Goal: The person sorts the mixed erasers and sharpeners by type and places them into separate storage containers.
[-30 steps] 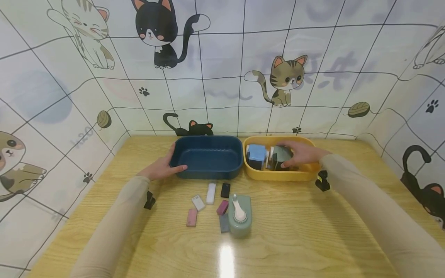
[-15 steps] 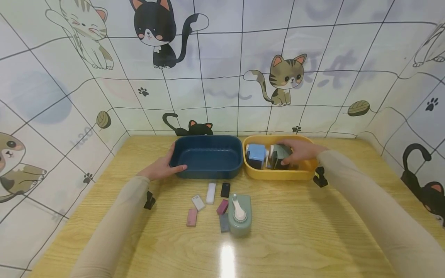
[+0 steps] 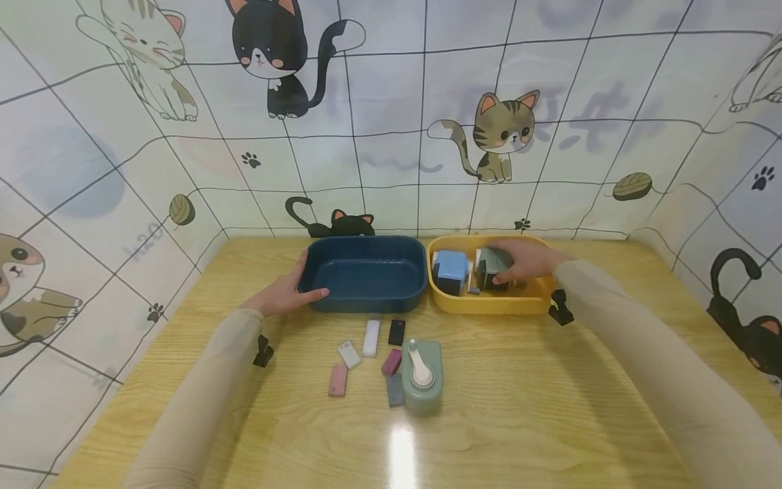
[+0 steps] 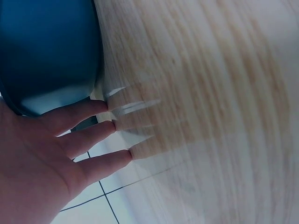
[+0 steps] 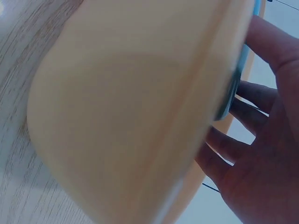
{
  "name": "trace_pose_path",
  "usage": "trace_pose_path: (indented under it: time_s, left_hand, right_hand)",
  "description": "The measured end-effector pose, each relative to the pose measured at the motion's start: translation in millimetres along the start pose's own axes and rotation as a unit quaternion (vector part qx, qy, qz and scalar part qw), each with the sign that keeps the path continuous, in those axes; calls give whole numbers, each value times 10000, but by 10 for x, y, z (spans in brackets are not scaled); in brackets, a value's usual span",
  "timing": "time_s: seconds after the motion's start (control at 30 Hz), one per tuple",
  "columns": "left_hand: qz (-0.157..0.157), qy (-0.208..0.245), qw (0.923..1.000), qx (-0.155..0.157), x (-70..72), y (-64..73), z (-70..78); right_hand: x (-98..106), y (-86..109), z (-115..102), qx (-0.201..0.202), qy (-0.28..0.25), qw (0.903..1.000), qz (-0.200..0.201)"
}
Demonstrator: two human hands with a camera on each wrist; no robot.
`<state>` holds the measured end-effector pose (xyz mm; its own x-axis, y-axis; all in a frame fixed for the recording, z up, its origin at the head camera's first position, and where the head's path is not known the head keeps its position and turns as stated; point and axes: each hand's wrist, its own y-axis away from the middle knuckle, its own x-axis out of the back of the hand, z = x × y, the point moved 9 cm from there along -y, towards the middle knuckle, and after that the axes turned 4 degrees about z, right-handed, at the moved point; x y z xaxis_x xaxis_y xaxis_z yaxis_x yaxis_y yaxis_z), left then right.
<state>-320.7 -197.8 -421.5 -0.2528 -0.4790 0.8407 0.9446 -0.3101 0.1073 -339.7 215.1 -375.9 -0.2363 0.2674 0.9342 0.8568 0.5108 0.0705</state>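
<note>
My left hand [image 3: 281, 293] rests at the left end of the dark blue bin [image 3: 366, 304], thumb towards its front wall. In the left wrist view, the fingers of that hand [image 4: 51, 158] are straight beside the bin. Inside the yellow bin [image 3: 489, 306], my right hand [image 3: 528, 260] grips a grey-green hand-crank pencil sharpener [image 3: 492, 270]. A light blue crank sharpener [image 3: 451, 265] lies left of it. The yellow bin's wall hides most of the gripped sharpener in the right wrist view.
On the table, a pale green crank sharpener [image 3: 427, 397] has its white handle facing up. Several eraser-like blocks lie beside it, among them a white one [image 3: 371, 338], a black one [image 3: 397, 332] and a pink one [image 3: 338, 380]. A cat-print backdrop stands behind the bins.
My right hand has shifted slightly within the yellow bin, with the grey-green sharpener turning a little in its grip. A small grey knob now shows between the two sharpeners. My left hand stays put.
</note>
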Motion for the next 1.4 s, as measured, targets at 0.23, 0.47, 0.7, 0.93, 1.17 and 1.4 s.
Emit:
trace_pose_path:
  time_s: [0.23,0.47,0.7,0.93,1.17,1.4]
  left_hand:
    - [-25,3,10000,68,-11,-17,-11]
    - [-21,21,10000,62,-9,-18,-17]
    - [-18,43,10000,74,-2,-4,2]
    - [-16,71,9999,83,-9,-13,1]
    - [-19,64,10000,67,-14,-9,-2]
    - [17,33,10000,82,-5,-7,-3]
  right_hand:
    - [-1,-37,-24,-44,28,10000,-22]
    - [5,-39,-13,-42,-79,9999,-47]
    - [37,-6,-71,-24,-122,9999,-28]
    - [77,32,-233,141,-175,9997,-46]
    - [84,74,-383,356,3,9994,10]
    - [59,211,-643,847,-75,9960,274]
